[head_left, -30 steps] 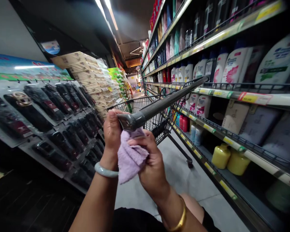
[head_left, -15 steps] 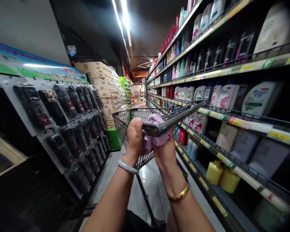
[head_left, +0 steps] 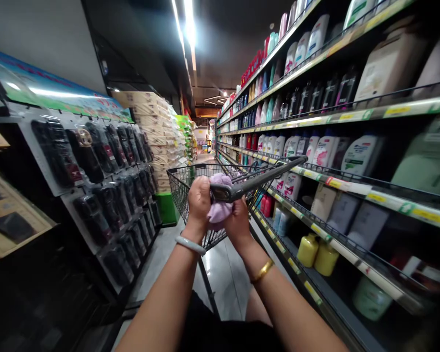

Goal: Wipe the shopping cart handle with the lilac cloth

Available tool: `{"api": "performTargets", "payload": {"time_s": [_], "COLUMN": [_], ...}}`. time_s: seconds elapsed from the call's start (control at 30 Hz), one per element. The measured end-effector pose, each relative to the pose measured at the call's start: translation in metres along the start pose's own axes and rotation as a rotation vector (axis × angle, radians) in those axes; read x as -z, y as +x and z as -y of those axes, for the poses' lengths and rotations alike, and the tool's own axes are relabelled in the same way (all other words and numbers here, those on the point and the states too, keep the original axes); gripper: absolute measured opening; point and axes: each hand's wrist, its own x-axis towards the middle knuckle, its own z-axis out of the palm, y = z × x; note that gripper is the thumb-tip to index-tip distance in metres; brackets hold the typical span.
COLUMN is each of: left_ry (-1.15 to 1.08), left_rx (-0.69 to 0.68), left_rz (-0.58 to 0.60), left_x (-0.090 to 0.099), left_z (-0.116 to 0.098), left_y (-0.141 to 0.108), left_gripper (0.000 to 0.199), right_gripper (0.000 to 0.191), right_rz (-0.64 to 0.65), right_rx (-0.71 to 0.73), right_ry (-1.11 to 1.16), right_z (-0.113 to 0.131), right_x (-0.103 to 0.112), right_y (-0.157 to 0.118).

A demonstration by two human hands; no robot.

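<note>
A crumpled light-purple cloth [head_left: 220, 213] is bunched around the left end of a shopping cart's dark handle [head_left: 267, 177]. My left hand [head_left: 198, 203], a pale bangle on its wrist, is closed at the handle's end, against the cloth's left side. Its fingertips are hidden behind. Below the bar, my right hand [head_left: 238, 220] pinches the cloth's right side; a gold bangle circles that wrist. Beyond my hands stands the black wire cart basket [head_left: 179, 182], slanted in the aisle.
Shelves [head_left: 352, 185] of shampoo and other bottles run along the right, close to the handle's far end. Packaged dark slippers or similar goods [head_left: 95, 210] hang on the left. Stacked boxes [head_left: 146, 132] stand further down the aisle on the tiled floor [head_left: 223, 274].
The right hand has closed into a pinch on the cloth and turned under the bar. More cloth shows between my hands. The view has shifted slightly; the handle sits a little further left.
</note>
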Motion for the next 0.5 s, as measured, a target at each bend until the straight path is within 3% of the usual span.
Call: {"api": "performTargets", "payload": {"time_s": [0.07, 0.17, 0.3, 0.43, 0.5], "left_ry": [-0.002, 0.008, 0.006, -0.001, -0.003], "left_rx": [0.015, 0.029, 0.021, 0.049, 0.06], "left_rz": [0.007, 0.019, -0.012, -0.007, -0.036], "left_x": [0.005, 0.011, 0.02, 0.026, 0.029], "left_z": [-0.004, -0.008, -0.012, -0.019, -0.024], "left_y": [-0.001, -0.003, -0.004, -0.007, -0.01], "left_gripper": [0.066, 0.065, 0.066, 0.068, 0.067], "right_gripper": [0.029, 0.033, 0.048, 0.047, 0.045], "right_rz": [-0.044, -0.149, 0.143, 0.08, 0.173], "right_rx": [0.112, 0.143, 0.277, 0.245, 0.28], "right_ry": [-0.187, -0.259, -0.346, -0.414, -0.441], "right_z": [-0.004, -0.008, -0.014, -0.023, -0.026], "right_x": [0.0, 0.001, 0.014, 0.042, 0.051], "right_y": [0.003, 0.006, 0.013, 0.032, 0.04]}}
